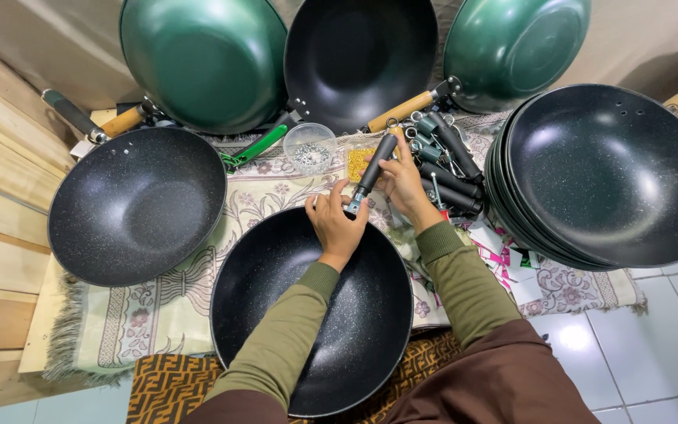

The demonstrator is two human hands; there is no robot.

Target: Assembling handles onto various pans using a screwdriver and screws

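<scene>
Speckled wok (136, 206) lies left on the cloth (158, 314). Centre wok (315, 314) rests in the lap, left hand (335, 222) pinching its far rim. Right hand (403, 182) fingers clamp the black handle (374, 169) against that rim. Stacked woks (606, 173) sit right.

A: Arm pose?
B: Both forearms, in olive sleeves, reach forward from the bottom edge and converge toward the centre.

A: Left hand (336, 222)?
B: Palm down, wrist bent slightly, fingers curled closed, thumb toward the other hand.

A: Right hand (402, 184)?
B: Just beyond the left, set a little further forward, fingers closed in a pinch. The two hands nearly touch.
</scene>
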